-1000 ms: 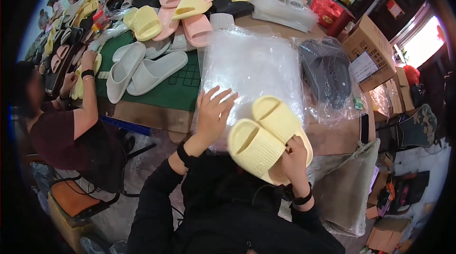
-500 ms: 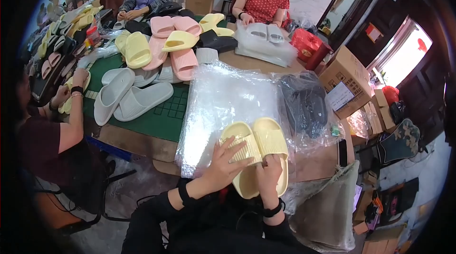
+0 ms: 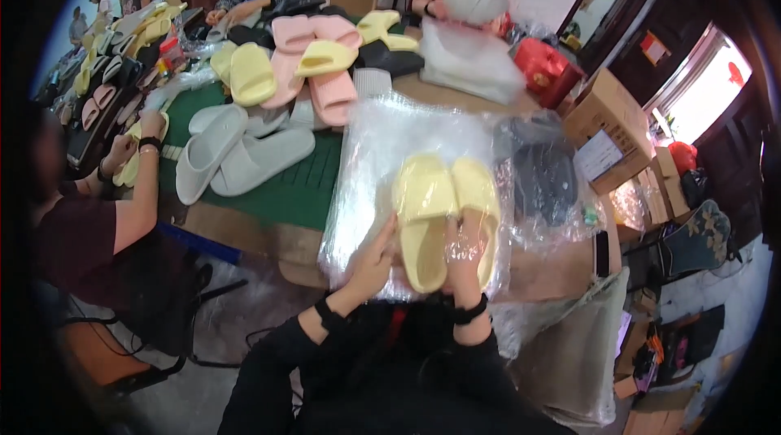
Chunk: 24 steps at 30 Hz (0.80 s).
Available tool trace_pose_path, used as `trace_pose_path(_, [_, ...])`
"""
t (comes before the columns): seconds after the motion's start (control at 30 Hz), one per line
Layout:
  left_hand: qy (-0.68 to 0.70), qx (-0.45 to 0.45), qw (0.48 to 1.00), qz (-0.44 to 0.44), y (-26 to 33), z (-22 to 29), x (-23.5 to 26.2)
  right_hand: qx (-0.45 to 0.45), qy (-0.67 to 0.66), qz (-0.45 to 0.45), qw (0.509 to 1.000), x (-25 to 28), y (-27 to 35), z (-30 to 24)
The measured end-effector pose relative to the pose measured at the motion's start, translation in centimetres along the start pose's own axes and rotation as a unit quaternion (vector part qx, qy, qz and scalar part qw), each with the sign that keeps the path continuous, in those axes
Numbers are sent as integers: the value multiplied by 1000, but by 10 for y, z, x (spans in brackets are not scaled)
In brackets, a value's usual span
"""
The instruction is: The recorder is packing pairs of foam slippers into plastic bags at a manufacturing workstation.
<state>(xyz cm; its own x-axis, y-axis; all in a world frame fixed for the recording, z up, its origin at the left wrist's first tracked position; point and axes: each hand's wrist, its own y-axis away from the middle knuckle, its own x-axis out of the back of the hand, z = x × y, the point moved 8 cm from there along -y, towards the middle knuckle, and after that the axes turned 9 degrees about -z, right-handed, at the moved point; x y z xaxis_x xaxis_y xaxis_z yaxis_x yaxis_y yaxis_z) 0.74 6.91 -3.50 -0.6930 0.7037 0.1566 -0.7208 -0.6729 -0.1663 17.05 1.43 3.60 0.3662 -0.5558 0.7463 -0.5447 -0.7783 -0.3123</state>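
Note:
A pair of pale yellow slippers lies on a stack of clear plastic bags in front of me, toes pointing away. Glare and creases of film cross my right hand and the slippers, so they appear to be inside the top bag. The right fingers grip the pair at the middle, between the two slippers. My left hand rests beside the left slipper's outer edge, fingers stretched forward over the film. Whether it touches the bag's mouth is hard to tell.
Dark slippers in clear film lie right of the stack, near a black phone. Grey slippers and pink slippers are heaped left. A carton stands at right. Co-workers sit left and across; one lifts grey slippers.
The yellow slippers have moved away from me onto the bags, under film. My left hand has left the slipper's strap for its side. The co-worker across has lifted the grey pair.

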Motion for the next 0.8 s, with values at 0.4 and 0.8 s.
trace_pose_path(0.4, [269,82,956,78,0,-12,8,28,-68,-110,991,-11,41,-13])
trace_pose_path(0.8, [-62,8,994,90,2,-10,-1,111,-89,-130,981,-25,63,-25])
